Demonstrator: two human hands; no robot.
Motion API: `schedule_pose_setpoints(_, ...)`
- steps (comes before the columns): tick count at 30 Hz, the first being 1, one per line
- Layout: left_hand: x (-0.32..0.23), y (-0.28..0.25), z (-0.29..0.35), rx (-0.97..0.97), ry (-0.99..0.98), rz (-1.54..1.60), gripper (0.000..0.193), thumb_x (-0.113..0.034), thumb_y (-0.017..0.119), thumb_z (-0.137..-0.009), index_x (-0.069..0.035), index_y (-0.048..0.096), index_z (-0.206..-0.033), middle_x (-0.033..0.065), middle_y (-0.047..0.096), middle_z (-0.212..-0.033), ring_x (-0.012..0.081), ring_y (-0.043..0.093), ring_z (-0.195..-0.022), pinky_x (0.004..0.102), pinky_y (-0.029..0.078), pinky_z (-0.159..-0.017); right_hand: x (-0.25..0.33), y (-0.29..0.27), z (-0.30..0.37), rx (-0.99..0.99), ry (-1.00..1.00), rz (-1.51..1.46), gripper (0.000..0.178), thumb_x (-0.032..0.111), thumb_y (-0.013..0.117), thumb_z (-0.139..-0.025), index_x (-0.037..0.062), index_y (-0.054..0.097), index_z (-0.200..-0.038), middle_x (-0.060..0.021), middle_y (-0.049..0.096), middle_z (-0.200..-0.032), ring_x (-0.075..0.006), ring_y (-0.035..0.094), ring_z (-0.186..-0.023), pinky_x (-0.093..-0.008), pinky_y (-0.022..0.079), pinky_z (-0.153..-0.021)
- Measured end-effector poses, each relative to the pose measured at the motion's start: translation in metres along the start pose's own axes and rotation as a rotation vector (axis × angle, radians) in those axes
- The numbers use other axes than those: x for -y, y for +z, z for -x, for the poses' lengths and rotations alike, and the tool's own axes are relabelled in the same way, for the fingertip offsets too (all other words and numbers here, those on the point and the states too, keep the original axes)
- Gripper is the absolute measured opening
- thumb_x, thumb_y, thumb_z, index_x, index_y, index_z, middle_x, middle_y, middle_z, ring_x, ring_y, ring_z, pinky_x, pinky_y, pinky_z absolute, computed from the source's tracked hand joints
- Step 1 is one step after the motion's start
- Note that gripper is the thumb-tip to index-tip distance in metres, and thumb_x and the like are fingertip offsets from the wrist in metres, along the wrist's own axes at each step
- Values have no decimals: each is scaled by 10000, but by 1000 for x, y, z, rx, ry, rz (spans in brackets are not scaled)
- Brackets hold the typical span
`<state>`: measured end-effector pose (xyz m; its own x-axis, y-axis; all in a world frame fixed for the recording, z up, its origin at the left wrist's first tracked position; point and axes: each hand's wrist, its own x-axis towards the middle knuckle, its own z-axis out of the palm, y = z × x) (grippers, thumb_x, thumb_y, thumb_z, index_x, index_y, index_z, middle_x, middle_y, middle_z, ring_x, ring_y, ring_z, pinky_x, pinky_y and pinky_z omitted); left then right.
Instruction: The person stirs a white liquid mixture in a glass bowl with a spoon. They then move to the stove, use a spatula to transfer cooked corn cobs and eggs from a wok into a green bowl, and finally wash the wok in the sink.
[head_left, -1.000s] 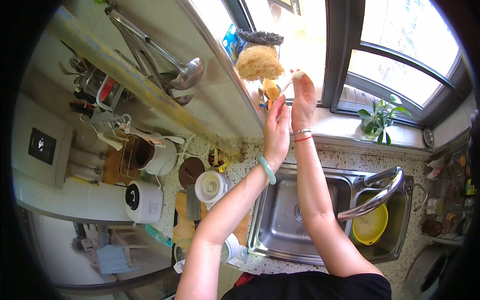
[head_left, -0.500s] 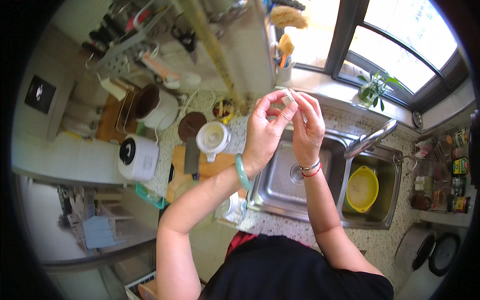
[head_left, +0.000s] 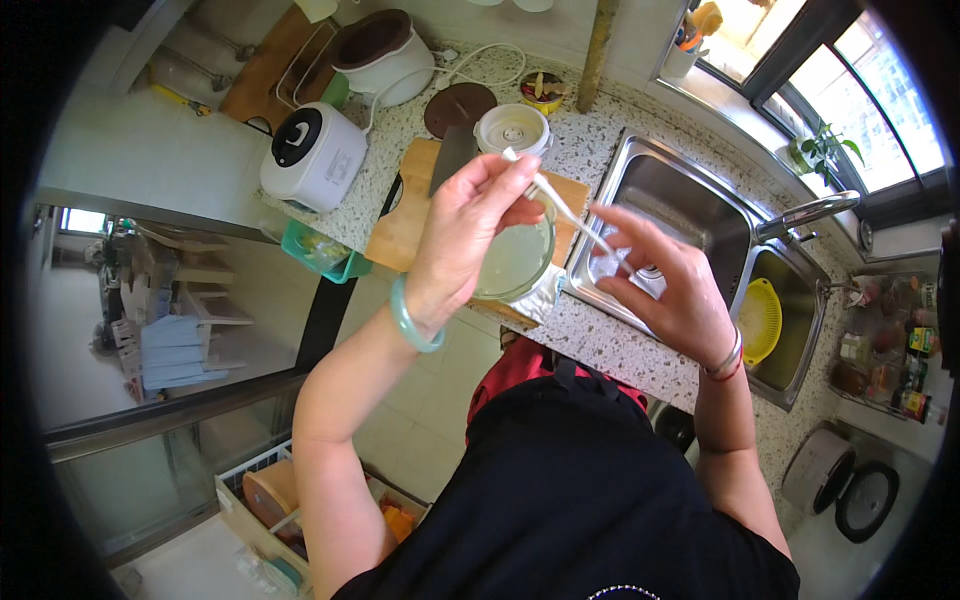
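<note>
My left hand [head_left: 460, 225], with a pale green bangle at its wrist, is raised over the counter. Its thumb and fingers pinch a narrow white strip [head_left: 560, 205], whose tip sticks up past them. The strip slants down to my right hand [head_left: 670, 285], which hangs over the near edge of the sink [head_left: 690, 185]. My right hand's fingers and thumb are spread, slightly blurred, around the strip's lower end. Beneath and behind my left hand, a clear glass bowl [head_left: 515, 262] of cloudy liquid stands at the wooden cutting board [head_left: 395, 235].
A cleaver [head_left: 455, 158] lies on the board, beside a white round container [head_left: 513, 130]. A white cooker [head_left: 315, 155] and a turquoise basket [head_left: 325, 250] are at the left. A yellow colander [head_left: 762, 320] sits in the right basin, near the faucet [head_left: 815, 210].
My hands were together over the sink's far edge with a small white piece. Now they are lower and apart, with a white strip stretching between them. The view has turned toward the left.
</note>
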<state>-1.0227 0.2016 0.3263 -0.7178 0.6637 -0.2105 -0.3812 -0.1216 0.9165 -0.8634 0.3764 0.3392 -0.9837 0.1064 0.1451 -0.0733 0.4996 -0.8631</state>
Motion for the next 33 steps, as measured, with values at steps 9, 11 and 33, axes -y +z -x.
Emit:
schedule_pose_setpoints(9, 11, -57, 21, 181, -272, 222, 458, -357, 567, -1011, 33, 582, -1251, 110, 671, -1068, 154, 685, -885, 310, 576, -826, 41, 31, -4, -7, -381, 188, 312, 70, 783, -787, 62, 694, -1086, -82, 667, -911, -242, 651, -786, -342, 524, -666)
schedule_pose_setpoints(11, 2, -57, 30, 139, -339, 207, 503, -353, 548, -1021, 44, 519, -1328, 140, 646, -1149, 165, 686, -882, 315, 580, -793, 44, 34, -11, -116, -339, 278, 209, 77, 771, -812, 42, 684, -998, -88, 684, -859, -249, 657, -732, -343, 521, -645)
schedule_pose_setpoints(33, 71, -123, 47, -57, 221, -922, 1004, -192, 886, -724, -57, 307, -1533, 122, 520, -1400, 190, 573, -1143, 323, 499, -965, 1, 87, -112, 103, 83, 47, 234, 169, 562, -905, -26, 682, -858, -213, 673, -718, -319, 698, -645, -400, 557, -636)
